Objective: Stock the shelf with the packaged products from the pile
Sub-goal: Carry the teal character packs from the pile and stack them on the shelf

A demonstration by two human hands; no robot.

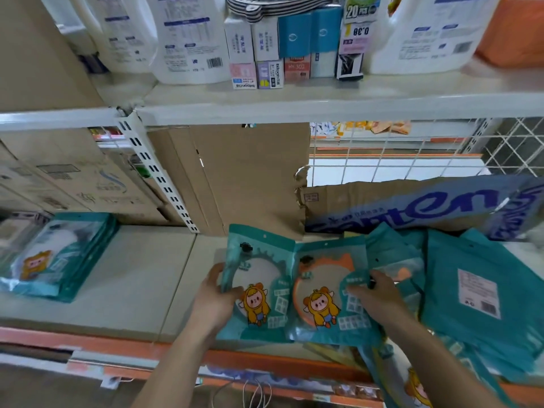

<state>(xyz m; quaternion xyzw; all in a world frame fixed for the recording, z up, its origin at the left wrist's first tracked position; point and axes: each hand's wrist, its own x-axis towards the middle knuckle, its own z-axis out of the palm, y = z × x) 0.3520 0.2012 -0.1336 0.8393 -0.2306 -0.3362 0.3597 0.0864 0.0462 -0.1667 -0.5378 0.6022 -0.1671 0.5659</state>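
Both forearms reach in over the shelf (132, 290) front. Left hand (217, 293) grips the teal-hoop packet (259, 278) by its left edge. Right hand (375, 294) has its fingers curled on the orange-hoop packet (321, 290), just beside the pile (471, 290).

The pale shelf (141, 278) has an orange front edge. On it, the left hand (216, 301) holds a green-ring packet (259, 293) and the right hand (374, 293) holds an orange-ring packet (323, 301), side by side. Far to the left of the hands sits a neat stack (59, 257) of teal packets. Just right of the hands lies a messy pile (471, 304). Behind the hands stand brown boxes (235, 178)
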